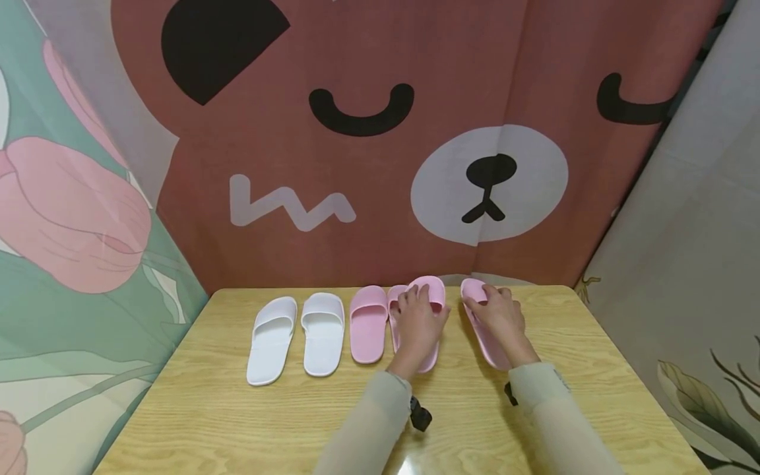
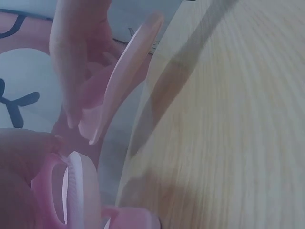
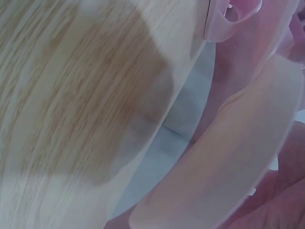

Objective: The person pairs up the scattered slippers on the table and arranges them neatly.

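My left hand (image 1: 418,323) grips a pink slipper (image 1: 436,285) by its strap. That slipper (image 2: 83,191) is raised off the wood in the left wrist view, and it overlaps another pink slipper (image 1: 395,293) lying on the table. On the right, my right hand (image 1: 500,318) holds a second pink slipper (image 1: 491,349) at its strap, tilted and above the surface. The sole of this slipper (image 3: 224,162) fills much of the right wrist view. One more pink slipper (image 1: 368,330) lies flat left of my left hand.
Two white slippers, an outer one (image 1: 270,349) and an inner one (image 1: 323,343), lie on the left of the wooden table (image 1: 202,409). A curtain with a bear print (image 1: 356,158) hangs behind the table's back edge. Patterned cloths flank both sides.
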Demonstrator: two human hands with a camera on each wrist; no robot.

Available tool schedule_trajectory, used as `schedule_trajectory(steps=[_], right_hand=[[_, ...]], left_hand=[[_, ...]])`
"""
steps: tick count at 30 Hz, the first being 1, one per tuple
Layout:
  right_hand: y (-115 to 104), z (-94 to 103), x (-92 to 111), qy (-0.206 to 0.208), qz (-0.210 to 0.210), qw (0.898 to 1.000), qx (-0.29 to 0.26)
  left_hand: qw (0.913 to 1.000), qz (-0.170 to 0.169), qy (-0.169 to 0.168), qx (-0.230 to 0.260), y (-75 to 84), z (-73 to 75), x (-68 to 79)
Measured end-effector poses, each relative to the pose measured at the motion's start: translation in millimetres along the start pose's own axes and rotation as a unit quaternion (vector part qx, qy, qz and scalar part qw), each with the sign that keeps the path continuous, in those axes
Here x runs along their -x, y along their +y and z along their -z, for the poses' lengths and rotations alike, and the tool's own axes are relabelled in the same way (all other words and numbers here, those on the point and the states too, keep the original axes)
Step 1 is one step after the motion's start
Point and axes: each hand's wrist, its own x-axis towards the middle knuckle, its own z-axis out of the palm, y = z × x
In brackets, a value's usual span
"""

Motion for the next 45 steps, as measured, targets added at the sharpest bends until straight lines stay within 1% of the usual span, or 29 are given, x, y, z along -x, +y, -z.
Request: schedule_trajectory(steps=[3,9,17,25,31,38,45], right_hand=[[-1,-0.3,0,0.0,0.001,1.0,-0.001],[1,-1.8,-1,0.002,0.0,1.0,0.0],[4,-2.2,-1,0.002,-0.005,1.0,0.003],[7,-3.0,-4,-0.002,-0.014,1.0,0.001],[8,-3.9,-6,-0.002,-0.011,1.0,0.003],[12,-3.1,-7,0.001,-0.017,1.0,0.002],[16,-3.5,-8,0.0,-0.017,1.0,0.004]], left_hand=[[1.0,-0.006,0.004,-0.002,3.3,-4.3,0.2],[1.0,-0.006,-0.004,-0.006,8.1,-12.5,0.6],[0.9999,-0.011,-0.012,-0.001,14.9,-14.8,-0.7],[0.9997,-0.008,-0.021,-0.004,19.0,-23.5,-3.6],[0.9998,-0.01,-0.018,0.0,21.3,-26.2,-3.5],[0.9997,-0.014,-0.019,-0.009,24.3,-30.2,-4.2],[0.9994,-0.014,-0.031,-0.005,26.1,-36.0,-3.8]])
